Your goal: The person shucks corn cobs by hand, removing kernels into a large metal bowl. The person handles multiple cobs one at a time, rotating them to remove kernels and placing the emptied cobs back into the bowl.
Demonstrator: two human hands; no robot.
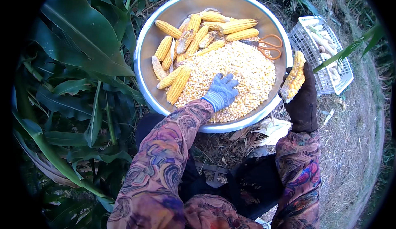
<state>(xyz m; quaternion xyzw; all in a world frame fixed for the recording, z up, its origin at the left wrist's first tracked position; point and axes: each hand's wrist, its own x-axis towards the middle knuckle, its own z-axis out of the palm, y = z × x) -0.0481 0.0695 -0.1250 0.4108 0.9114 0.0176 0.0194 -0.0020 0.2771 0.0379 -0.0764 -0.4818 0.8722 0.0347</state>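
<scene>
A wide metal basin (143,35) holds a heap of loose corn kernels (247,70) and, on its left and far side, several yellow corn cobs (179,84). On the kernels lies my left hand (222,90), in a blue-grey glove, its fingers spread and partly sunk among them. My right hand (302,99), in a dark brown glove, is closed around an ear of corn (294,78) just outside the basin's right rim. Some kernel rows are gone from that ear, and its near end is pale. Scissors with orange handles (270,46) rest inside the basin at the right.
Right of the basin stands a white plastic basket (344,82) with several bare, pale cobs (324,39). Tall green corn plants (78,31) crowd the left side. Dry husks (272,131) and straw cover the ground near the basin.
</scene>
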